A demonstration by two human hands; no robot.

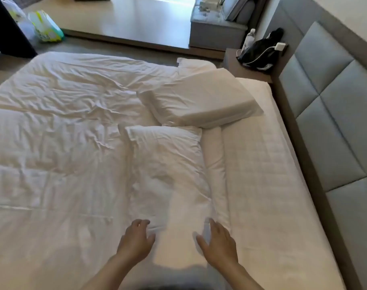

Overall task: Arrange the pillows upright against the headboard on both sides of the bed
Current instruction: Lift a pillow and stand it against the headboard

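— While both arms reach forward, how are the hands posed?
— Left hand (135,240) and right hand (218,241) hover palm-down, fingers spread, gripping nothing, at the near pillow (168,164).
— Orientation?
— It lies flat, long axis parallel to the headboard (333,97); the far pillow (201,99) lies flat, skewed.
— Unclear parts?
— Near pillow's closest end is washed out; fingertip contact cannot be judged.

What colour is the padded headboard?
Grey-blue, in square quilted panels with a darker grey frame: headboard, seen in the head view.
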